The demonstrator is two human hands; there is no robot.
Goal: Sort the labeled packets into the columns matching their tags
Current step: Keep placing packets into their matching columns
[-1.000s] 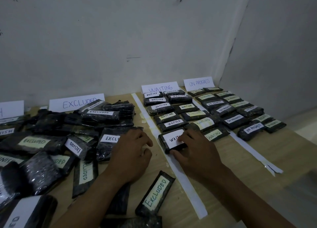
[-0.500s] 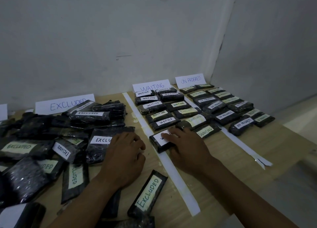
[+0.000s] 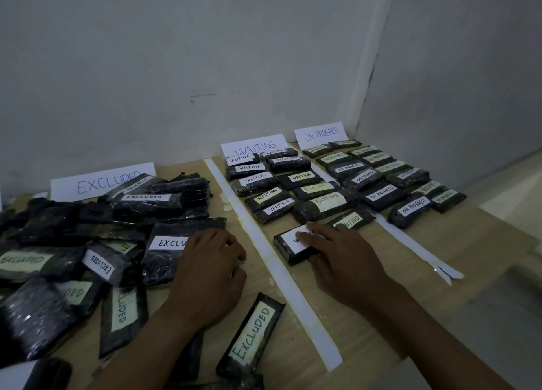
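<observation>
Sliding the packet square beneath the WAITING rows should finish this placement; right hand presses it with straight fingers; left hand rests loosely curled, holding nothing, beside the paper strip.

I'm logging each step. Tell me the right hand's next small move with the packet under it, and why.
Probably lift the right hand off the WAITING packet. Its fingers lie flat on the label, and the packet already sits at the near end of the column headed by the WAITING sign, right of the white paper strip.
</observation>
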